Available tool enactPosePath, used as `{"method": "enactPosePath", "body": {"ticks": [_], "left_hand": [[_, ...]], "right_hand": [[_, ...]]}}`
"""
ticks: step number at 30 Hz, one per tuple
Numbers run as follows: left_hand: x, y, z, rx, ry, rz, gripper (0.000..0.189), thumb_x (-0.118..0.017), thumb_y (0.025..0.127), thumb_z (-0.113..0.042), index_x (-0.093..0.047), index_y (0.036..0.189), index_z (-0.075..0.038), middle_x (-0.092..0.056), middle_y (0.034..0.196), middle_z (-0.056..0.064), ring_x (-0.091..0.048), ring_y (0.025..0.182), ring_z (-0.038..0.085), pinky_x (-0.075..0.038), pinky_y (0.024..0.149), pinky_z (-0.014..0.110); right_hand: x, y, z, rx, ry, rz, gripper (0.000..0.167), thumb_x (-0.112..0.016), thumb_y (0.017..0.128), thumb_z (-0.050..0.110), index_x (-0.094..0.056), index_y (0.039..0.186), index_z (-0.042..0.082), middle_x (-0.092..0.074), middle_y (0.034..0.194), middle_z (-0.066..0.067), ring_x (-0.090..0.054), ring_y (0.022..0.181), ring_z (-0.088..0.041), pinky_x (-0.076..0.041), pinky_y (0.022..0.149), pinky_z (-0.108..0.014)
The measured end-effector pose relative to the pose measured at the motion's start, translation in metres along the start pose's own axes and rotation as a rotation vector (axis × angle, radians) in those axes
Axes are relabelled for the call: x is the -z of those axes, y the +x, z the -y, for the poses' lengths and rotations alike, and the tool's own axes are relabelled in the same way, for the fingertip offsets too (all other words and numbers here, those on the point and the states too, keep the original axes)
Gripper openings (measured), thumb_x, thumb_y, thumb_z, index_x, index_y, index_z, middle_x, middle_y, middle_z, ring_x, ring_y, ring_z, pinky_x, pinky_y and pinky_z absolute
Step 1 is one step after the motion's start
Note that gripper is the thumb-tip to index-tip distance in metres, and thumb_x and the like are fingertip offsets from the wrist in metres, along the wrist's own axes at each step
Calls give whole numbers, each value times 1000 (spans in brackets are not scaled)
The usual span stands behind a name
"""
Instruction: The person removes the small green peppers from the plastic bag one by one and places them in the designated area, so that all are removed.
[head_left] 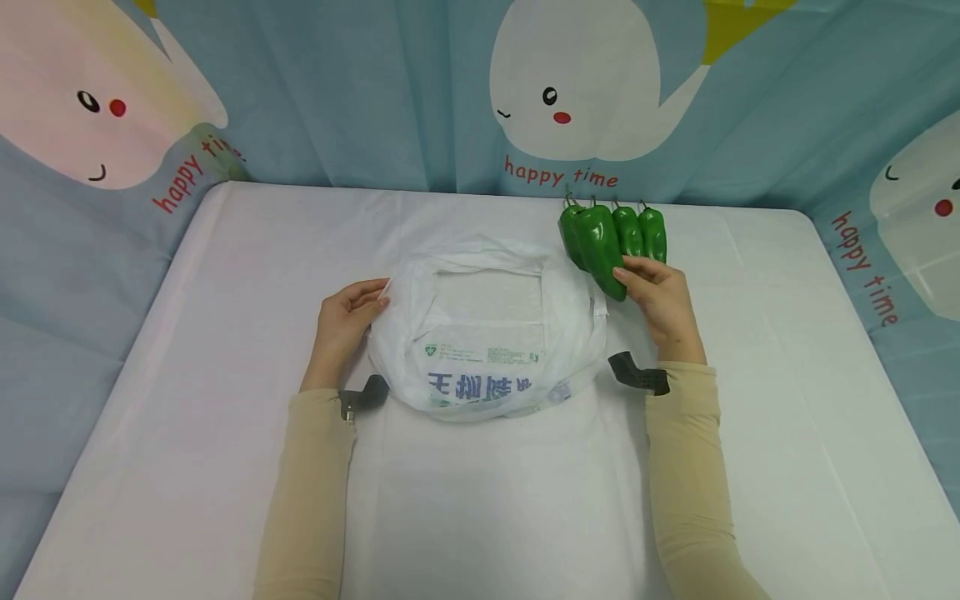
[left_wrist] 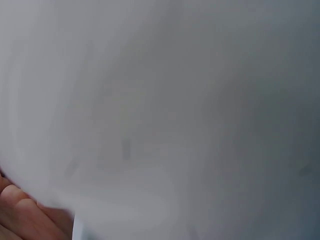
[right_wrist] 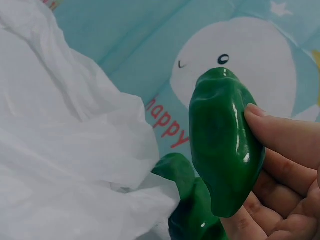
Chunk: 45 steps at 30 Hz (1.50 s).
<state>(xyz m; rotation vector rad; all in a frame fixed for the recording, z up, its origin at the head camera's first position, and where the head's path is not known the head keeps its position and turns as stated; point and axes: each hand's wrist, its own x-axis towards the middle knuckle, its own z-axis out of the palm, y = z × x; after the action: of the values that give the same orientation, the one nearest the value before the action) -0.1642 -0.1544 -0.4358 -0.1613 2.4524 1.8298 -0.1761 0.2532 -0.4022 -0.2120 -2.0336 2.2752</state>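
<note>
A white plastic bag (head_left: 397,350) with blue and green print lies on the table, its mouth spread wide and facing up. At its left rim, my left hand (head_left: 341,321) pinches the film between thumb and fingers; in the left wrist view the bag (left_wrist: 150,110) hides nearly everything but a few fingers (left_wrist: 30,215). My right hand (head_left: 662,304) holds a green pepper (head_left: 600,246) by its side near the bag's right edge. The right wrist view shows the pepper (right_wrist: 225,145) raised, with thumb on one side and fingers behind.
Several more green peppers (head_left: 652,233) lie in a row at the table's back edge, behind the right hand. The table has a white cover (head_left: 487,500). A blue curtain (head_left: 360,100) with whale prints hangs behind and at the sides.
</note>
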Motion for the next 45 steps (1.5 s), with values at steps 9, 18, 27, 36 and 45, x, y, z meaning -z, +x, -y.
{"method": "enactPosePath", "body": {"ticks": [9,18,27,36,45], "left_hand": [[0,0,1,8,2,-1,38,-63,92,-22,-60,127,-8,-63,118,14,-59,94,1,-44,81,15],[1,-2,-2,9,-2,4,37,-63,92,-21,-60,127,-7,-63,119,14,-59,94,1,-44,81,14],[0,0,0,24,-15,5,36,-62,92,-16,-60,126,-5,-62,119,16,-58,92,0,-44,80,13],[0,-1,0,-6,1,-12,37,-64,92,-23,-61,125,-7,-64,116,14,-60,94,2,-45,78,14],[-1,0,2,-1,11,-12,37,-63,92,-25,-61,125,-7,-65,116,12,-60,95,4,-45,76,15]], "right_hand": [[7,0,1,4,92,-40,18,-66,85,-3,-73,84,13,-62,77,1,-52,66,-8,-45,59,-15],[12,-1,3,-9,180,-89,13,-68,84,-3,-73,85,8,-63,85,-2,-58,78,-10,-50,67,-16],[18,1,5,-24,242,-171,9,-73,80,0,-72,89,3,-59,98,-8,-62,83,-13,-52,70,-18],[23,2,6,-13,268,-215,13,-76,77,1,-72,89,0,-62,96,-8,-63,80,-13,-52,69,-19],[31,4,6,-3,298,-311,19,-78,75,1,-72,93,-2,-62,99,-11,-64,82,-15,-52,69,-20]]}}
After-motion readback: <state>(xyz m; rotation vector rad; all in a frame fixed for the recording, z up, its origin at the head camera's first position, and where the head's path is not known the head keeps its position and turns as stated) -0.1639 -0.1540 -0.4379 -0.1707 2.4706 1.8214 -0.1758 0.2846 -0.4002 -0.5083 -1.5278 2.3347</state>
